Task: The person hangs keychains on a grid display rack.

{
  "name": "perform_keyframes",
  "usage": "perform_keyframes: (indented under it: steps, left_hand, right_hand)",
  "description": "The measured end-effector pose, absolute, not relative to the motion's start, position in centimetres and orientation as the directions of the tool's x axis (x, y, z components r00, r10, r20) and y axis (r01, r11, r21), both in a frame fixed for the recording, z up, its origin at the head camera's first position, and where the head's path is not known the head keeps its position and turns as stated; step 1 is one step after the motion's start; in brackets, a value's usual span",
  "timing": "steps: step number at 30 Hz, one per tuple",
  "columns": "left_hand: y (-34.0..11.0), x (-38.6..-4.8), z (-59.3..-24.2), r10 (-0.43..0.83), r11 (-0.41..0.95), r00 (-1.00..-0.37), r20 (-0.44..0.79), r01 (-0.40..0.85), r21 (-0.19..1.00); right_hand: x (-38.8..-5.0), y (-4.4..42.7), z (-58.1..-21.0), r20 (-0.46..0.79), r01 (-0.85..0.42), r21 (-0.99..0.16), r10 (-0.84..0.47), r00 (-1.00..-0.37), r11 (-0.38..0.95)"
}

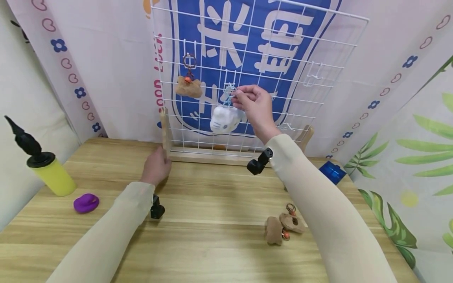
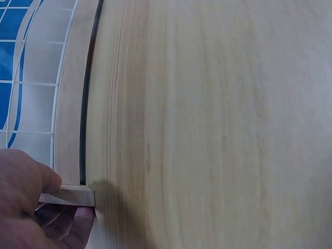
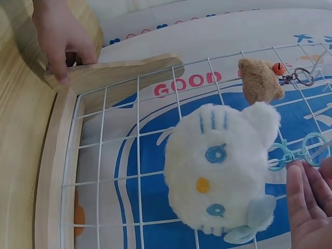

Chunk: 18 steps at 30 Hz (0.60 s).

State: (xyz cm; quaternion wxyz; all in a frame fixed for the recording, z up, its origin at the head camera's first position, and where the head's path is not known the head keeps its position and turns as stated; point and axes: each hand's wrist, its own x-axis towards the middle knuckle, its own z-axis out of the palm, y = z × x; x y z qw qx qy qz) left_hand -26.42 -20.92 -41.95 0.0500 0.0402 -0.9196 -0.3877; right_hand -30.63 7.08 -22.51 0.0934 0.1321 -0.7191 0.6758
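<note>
A white plush cat-head keychain [image 3: 223, 166] with blue eyes and a pale blue bow hangs in front of a white wire grid [image 1: 304, 104]. My right hand [image 1: 255, 110] pinches its light blue ring and clasp [image 3: 290, 154] beside a hook in the middle of the grid. Whether the ring sits on the hook cannot be made out. My left hand [image 1: 155, 166] grips the wooden side bracket [image 2: 67, 195] of the grid's stand, thumb on one face and fingers on the other. A brown plush keychain [image 1: 189, 87] with an orange bell hangs from the upper-left hook.
Two brown plush keychains [image 1: 274, 230] lie on the table [image 1: 198, 243] at the right, near my forearm. A blue box [image 1: 332, 172] stands at the right rear. To the left are a yellow pump [image 1: 54, 177] and a purple object [image 1: 86, 203]. Unloaded hooks [image 1: 313, 74] are on the grid's right.
</note>
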Motion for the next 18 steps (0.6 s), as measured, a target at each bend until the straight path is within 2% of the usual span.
perform_keyframes:
  steps: [9, 18]
  left_hand:
    - [-20.9, -26.4, -42.2, -0.102, 0.707, -0.990, 0.100, -0.002, 0.707]
    - [-21.2, -26.7, -42.6, -0.098, 0.712, -0.986, 0.132, 0.023, 0.701]
  right_hand:
    - [-30.2, 7.7, -22.6, 0.313, -0.315, -0.947, -0.057, -0.948, 0.052]
    - [-28.9, 9.2, -22.0, 0.402, -0.402, -0.910, -0.021, -0.915, 0.097]
